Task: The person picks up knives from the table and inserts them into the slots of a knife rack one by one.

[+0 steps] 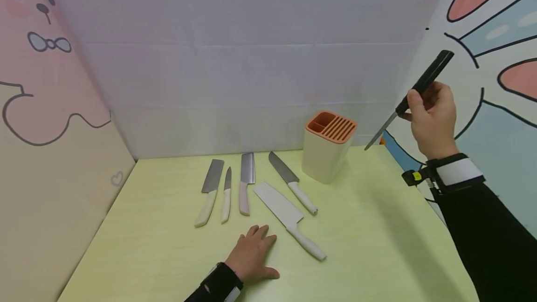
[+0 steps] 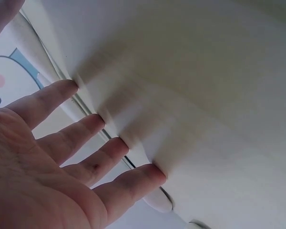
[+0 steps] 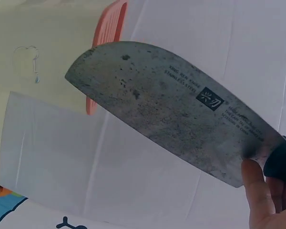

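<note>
My right hand (image 1: 436, 118) holds a broad-bladed kitchen knife (image 3: 167, 109) in the air, to the right of the knife block (image 1: 323, 160). Thumb and fingers pinch the black handle near the blade, which points down and left. In the right wrist view the dark-spotted steel face fills the middle, with one fingertip by the blade's heel. My left hand (image 1: 253, 255) rests on the table with its fingers spread and holds nothing. Just ahead of it lies a cleaver (image 1: 280, 203) with a whitish handle; the left wrist view shows the fingertips touching the tabletop.
Left of the cleaver lie a pale-handled knife (image 1: 213, 178), a small paring knife (image 1: 227, 199) and a pinkish-handled knife (image 1: 244, 199). Another knife (image 1: 285, 169) lies behind it. The block's orange top has slots and compartments. Printed panels and a white backdrop (image 1: 235, 78) surround the yellow table (image 1: 159, 246).
</note>
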The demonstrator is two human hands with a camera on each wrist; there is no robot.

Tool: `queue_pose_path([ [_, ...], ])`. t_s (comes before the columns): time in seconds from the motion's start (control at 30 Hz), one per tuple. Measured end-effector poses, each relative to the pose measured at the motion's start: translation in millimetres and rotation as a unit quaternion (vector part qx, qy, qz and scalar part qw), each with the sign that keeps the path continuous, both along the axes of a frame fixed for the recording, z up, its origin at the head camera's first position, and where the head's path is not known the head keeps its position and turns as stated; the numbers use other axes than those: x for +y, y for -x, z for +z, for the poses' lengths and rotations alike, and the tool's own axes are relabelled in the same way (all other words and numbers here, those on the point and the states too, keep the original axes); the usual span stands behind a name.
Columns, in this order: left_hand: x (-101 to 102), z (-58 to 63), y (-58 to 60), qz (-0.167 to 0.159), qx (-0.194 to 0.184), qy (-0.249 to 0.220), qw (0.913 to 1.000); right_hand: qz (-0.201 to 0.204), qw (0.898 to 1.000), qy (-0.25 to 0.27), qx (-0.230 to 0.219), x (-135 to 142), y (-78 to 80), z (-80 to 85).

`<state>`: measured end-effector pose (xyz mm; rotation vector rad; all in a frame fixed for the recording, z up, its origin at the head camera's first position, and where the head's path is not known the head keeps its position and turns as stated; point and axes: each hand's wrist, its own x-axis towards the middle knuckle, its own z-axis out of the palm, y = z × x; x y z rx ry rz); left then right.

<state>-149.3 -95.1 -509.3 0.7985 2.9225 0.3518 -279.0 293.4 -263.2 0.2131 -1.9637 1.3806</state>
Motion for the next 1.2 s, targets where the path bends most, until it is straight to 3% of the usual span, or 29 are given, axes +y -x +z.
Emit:
queue_pose_path([
  [0.2, 0, -0.5, -0.3, 0.000, -0.002, -0.002, 1.0000, 0.038, 0.990, 0.135, 0.017, -12, 11.7, 13.0],
  [0.33, -1, -2.0, -0.7, 0.001, -0.003, -0.003, 1.0000, 0.047, 0.984, 0.170, 0.009, -17, 19.2, 15.0],
  [0.8, 0, -3.0, -4.5, 0.002, -0.008, -0.007, 0.9999, 0.040, 0.984, 0.171, -0.001, -29, 34.6, 13.0],
  [1.2, -1, 3.9, -10.1, 0.002, -0.012, -0.004, 0.9999, 0.035, 0.992, 0.121, -0.027, -38, 39.4, 8.7],
])
